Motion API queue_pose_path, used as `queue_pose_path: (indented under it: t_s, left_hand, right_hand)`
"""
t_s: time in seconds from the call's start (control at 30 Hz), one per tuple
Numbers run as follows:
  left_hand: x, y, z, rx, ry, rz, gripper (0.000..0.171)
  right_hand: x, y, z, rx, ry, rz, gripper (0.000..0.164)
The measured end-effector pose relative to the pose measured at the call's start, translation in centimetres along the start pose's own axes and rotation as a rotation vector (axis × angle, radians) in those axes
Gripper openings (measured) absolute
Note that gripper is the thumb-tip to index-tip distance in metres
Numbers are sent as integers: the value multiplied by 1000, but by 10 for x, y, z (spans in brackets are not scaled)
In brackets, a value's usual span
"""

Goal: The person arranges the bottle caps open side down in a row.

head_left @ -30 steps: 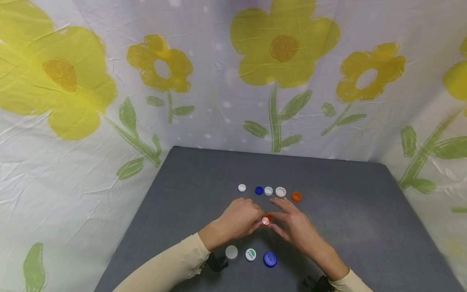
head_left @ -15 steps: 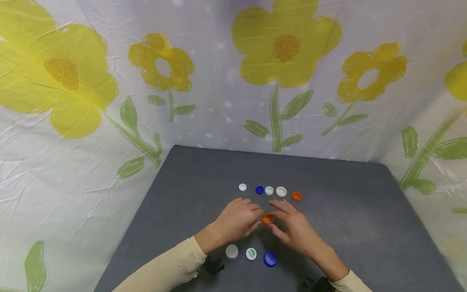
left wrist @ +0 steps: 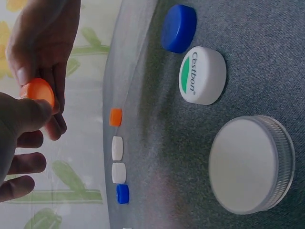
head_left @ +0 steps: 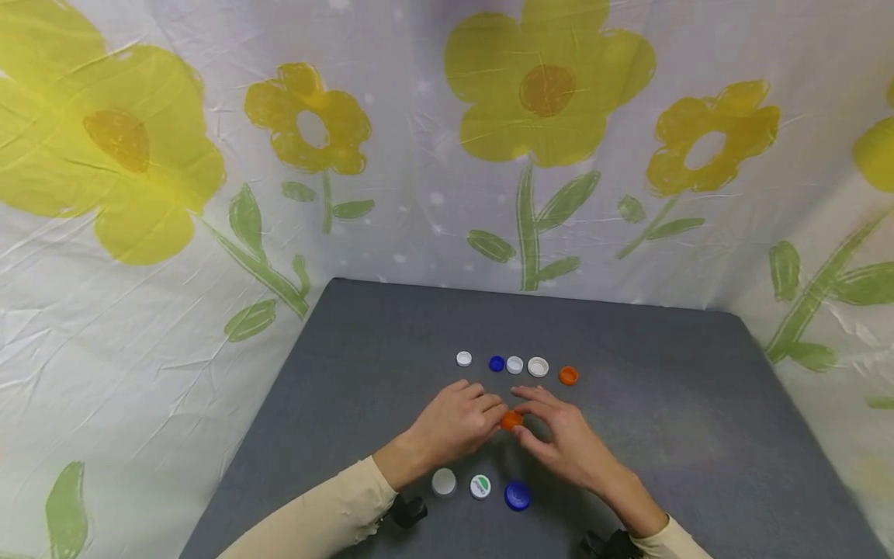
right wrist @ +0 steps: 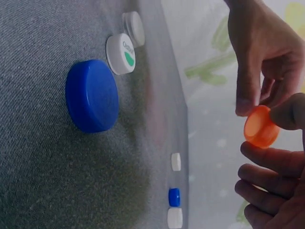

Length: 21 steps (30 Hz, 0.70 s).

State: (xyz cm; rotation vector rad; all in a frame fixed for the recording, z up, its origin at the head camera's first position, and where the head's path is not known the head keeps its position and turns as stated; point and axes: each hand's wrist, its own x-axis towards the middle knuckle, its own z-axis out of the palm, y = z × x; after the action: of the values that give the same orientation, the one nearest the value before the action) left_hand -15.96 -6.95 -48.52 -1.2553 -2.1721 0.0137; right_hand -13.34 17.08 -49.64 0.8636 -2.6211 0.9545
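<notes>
An orange bottle cap (head_left: 511, 420) is held up between both hands over the middle of the table. My left hand (head_left: 457, 419) pinches its left side. The thumb and index finger of my right hand (head_left: 569, 442) grip it from the right, the other fingers spread away from it. In the right wrist view the orange cap (right wrist: 261, 126) is tilted, between the left thumb above and the right thumb and fingers below. The left wrist view has the left thumb (left wrist: 35, 112) lying over the cap's face.
Nearer the body, a clear-rimmed whitish lid (head_left: 443, 482), a white cap with green print (head_left: 480, 487) and a blue cap (head_left: 518, 495) lie on the grey table (head_left: 663, 373). Beyond the hands runs a row of small caps: white (head_left: 464, 359), blue (head_left: 497, 363), more white, and orange (head_left: 569, 376).
The orange cap has been turned between the fingers: its hollow inside faced up earlier and now it is tipped over. Both hands stay nearly in place; the left fingers have closed in further.
</notes>
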Motion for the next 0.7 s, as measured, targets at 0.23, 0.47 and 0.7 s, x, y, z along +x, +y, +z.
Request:
queue_pose_path:
  t_s: [0.23,0.47,0.7]
  left_hand:
    - [-2,-1,-1,-109,-17,-41,18]
    - [-4,-7,-2,-280,-129,-160,16]
    - [-1,-11,-4,-649,-260,-387,14]
  right_hand:
    - [-1,-3,-1,26,11,7,12]
    - [-1,1,-1,-34,110,-91,26]
    - [1,5,-2,-34,176,-228,42]
